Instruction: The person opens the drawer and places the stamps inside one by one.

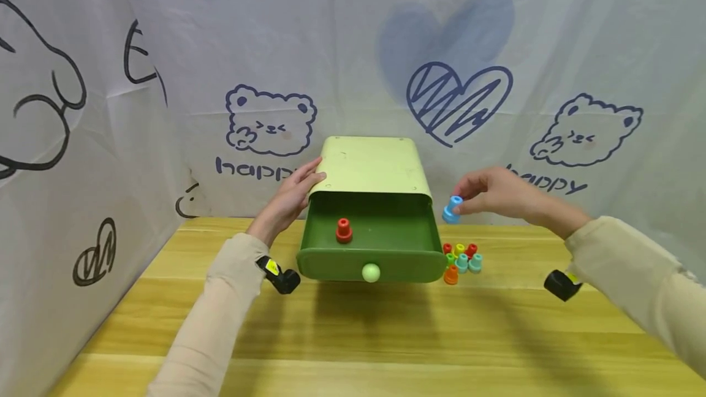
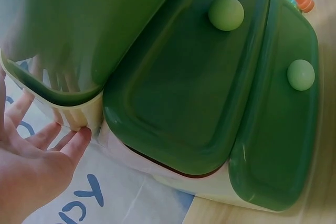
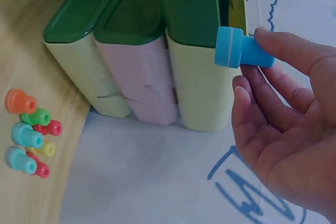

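Observation:
In my right hand (image 1: pixel 499 193), a blue peg (image 1: pixel 450 214) with a wide base and narrow stem is pinched between thumb and fingers. The hand is raised beside the right side of a drawer cabinet (image 1: pixel 369 164) with a pale yellow top. Its green top drawer (image 1: pixel 331 266) is pulled out, and a red peg (image 1: pixel 344 235) stands inside toward the left. My left hand (image 1: pixel 288 202) rests against the cabinet's upper left side, thumb at the top edge. Fairly straight fingertips touch the pale casing in the left wrist view.
Several coloured pegs (image 1: pixel 462 263) stand close together on the wooden table (image 1: pixel 353 348), right of the cabinet. Two more drawers, a middle one (image 2: pixel 178 98) and a lower one (image 2: pixel 278 129), sit closed below. A printed white cloth (image 1: pixel 353 48) hangs behind.

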The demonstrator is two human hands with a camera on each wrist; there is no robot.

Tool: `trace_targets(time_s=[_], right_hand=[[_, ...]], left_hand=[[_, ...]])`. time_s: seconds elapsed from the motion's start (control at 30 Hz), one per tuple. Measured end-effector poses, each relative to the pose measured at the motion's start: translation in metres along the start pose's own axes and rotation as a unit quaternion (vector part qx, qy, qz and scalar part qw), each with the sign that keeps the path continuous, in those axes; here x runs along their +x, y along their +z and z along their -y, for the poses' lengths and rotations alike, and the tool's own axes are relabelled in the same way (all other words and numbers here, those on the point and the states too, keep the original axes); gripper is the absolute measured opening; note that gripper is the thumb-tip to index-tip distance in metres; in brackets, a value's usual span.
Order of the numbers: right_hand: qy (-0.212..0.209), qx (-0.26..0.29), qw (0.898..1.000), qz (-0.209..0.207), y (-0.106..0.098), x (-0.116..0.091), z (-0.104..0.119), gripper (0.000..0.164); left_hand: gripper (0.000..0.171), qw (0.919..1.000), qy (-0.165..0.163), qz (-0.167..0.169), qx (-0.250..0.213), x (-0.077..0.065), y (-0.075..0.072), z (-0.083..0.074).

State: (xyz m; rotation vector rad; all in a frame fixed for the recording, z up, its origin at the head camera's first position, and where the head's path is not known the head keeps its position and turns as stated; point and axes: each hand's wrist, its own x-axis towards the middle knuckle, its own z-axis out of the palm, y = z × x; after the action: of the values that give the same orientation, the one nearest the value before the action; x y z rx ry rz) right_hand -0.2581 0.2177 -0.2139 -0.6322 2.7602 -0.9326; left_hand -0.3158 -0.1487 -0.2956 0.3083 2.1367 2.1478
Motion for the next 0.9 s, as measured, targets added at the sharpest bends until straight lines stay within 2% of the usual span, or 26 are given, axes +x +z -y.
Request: trace_targets(time_s=[0.3, 0.57, 0.77, 0.9], right_hand=[[-0.035, 0.000, 0.998, 0.050, 0.002, 0.012, 0.027, 0.025], [-0.057, 0.037, 0.996, 0.065, 0.025, 0.030, 0.044, 0.025], [-0.053, 0.075, 0.991, 0.099, 0.039, 0.037, 0.049, 0.025], [-0.048, 0.078, 0.989, 0.112, 0.045, 0.039, 0.051, 0.025]], left_hand=[[0.061, 1.0000, -0.006, 0.003, -0.002, -0.001, 0.001, 0.000], [0.061, 0.9999, 0.000, 0.002, -0.010, -0.001, 0.000, 0.001], [0.061, 1.0000, -0.003, 0.002, -0.001, -0.001, 0.000, 0.001], [0.060, 0.9999, -0.007, -0.006, 0.015, -0.002, 0.000, -0.001]])
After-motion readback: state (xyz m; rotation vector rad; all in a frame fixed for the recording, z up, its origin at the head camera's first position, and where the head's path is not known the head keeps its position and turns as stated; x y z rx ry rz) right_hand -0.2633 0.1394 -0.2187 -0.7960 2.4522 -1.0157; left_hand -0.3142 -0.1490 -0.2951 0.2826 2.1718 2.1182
